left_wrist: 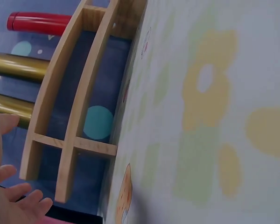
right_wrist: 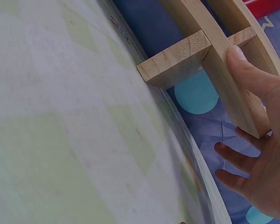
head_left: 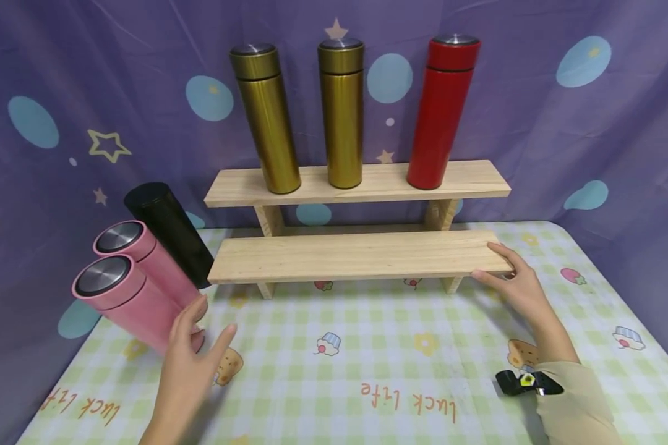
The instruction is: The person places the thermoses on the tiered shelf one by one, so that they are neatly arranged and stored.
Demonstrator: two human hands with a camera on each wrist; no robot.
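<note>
Item: right hand (right_wrist: 273,163), at the right edge; thumb (right_wrist: 247,74) laid on the nearer board's edge, fingers (right_wrist: 235,158) spread, partly curved, near that board's end.
Item: wooden stand (right_wrist: 219,51), pale, grained, two boards with a short upright block (right_wrist: 175,58) under the nearer one.
Item: red object (right_wrist: 266,5), rounded, top right corner, too cropped to identify surely.
Item: cloth (right_wrist: 60,154), white and green checks.
Item: backdrop (right_wrist: 142,23), blue-violet, teal circle (right_wrist: 196,95).

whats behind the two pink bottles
A black bottle and, farther back, the purple curtain. The pink bottles cover the black one's lower left side; anything they fully cover can't be seen.
</note>
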